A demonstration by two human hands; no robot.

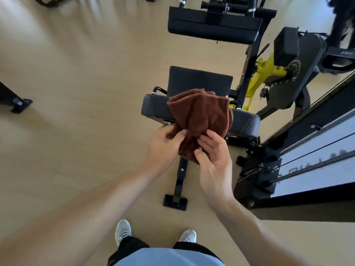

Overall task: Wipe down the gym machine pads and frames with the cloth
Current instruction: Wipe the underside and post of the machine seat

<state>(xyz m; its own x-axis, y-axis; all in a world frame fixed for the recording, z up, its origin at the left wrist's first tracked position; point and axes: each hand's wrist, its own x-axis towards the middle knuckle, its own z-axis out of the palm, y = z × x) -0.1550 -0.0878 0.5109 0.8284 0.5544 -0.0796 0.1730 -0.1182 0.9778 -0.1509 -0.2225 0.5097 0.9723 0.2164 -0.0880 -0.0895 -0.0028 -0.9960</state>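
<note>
Brown cloth (199, 120) held up in two hands, in front of the gym seat.

The left hand (163, 144) and right hand (213, 152) both pinch its near end. Behind it sits the black seat pad (244, 121), the back pad (199, 77) farther off.

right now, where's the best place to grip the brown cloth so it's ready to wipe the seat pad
Probably keep hold of the bunched lower end of the brown cloth, coming from below, where the left hand and right hand already pinch it. The folded layers fan out above the fingers, so that broad upper part is free to press flat onto the seat pad just beyond.
</note>
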